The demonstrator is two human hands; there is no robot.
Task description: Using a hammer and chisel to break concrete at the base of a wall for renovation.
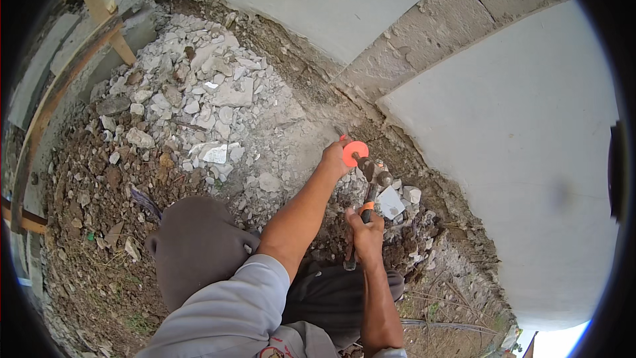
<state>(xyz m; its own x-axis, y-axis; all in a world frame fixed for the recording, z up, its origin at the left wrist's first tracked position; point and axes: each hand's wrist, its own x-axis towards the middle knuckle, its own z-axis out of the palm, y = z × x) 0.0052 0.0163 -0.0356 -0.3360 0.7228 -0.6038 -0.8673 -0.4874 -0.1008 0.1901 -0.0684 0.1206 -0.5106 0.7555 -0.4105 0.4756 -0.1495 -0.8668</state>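
Note:
My left hand (337, 157) grips a chisel with a round orange-red hand guard (355, 153). Its dark blade (339, 131) sticks out beyond my fingers toward the rough strip at the wall's foot. In my right hand (367, 238) is a ball-peen hammer (375, 172), held by its black and orange handle (366, 213). The hammer head is at the struck end of the chisel; whether they touch, I cannot tell. Pale broken chunks, among them a flat white piece (391, 203), lie just right of the hammer.
White wall panels (516, 149) rise ahead and to the right, with a bare concrete band (412, 42) between them. Rubble (218, 89) is heaped at upper left over brown soil (94, 199). Curved-looking wooden boards (47, 104) stand at far left. Thin rods (447, 325) lie at lower right.

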